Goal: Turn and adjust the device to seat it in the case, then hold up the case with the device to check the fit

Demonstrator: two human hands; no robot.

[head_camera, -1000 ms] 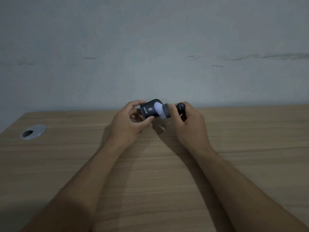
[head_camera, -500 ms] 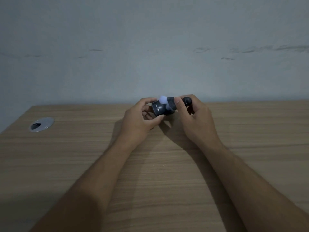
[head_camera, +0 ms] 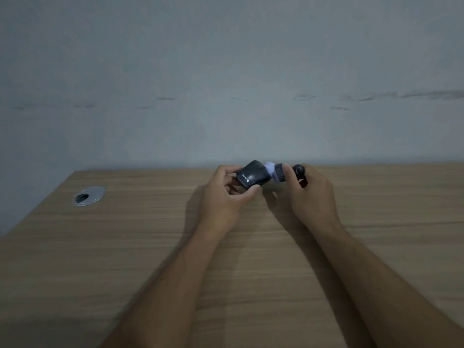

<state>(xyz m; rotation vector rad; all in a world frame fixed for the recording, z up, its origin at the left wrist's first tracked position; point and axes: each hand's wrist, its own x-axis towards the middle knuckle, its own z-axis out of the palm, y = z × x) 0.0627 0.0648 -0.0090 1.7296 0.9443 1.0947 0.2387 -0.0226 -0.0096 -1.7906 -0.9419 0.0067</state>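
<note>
My left hand (head_camera: 224,194) grips a small dark rounded case (head_camera: 252,175) with white lettering, thumb below and fingers behind it. My right hand (head_camera: 310,194) holds a dark grey part with a pale bluish-white piece (head_camera: 275,172) that meets the case's right end. A small round black knob (head_camera: 298,169) sticks up from my right fist. Both hands hover just above the far edge of the wooden desk (head_camera: 150,259), close together.
A silver cable grommet (head_camera: 89,195) with a dark hole sits in the desk at the far left. A plain grey wall (head_camera: 226,84) rises right behind the desk's far edge.
The view has shifted, so the hands sit further right in the picture. The case has tilted and the pale piece now shows at its right end rather than on top.
</note>
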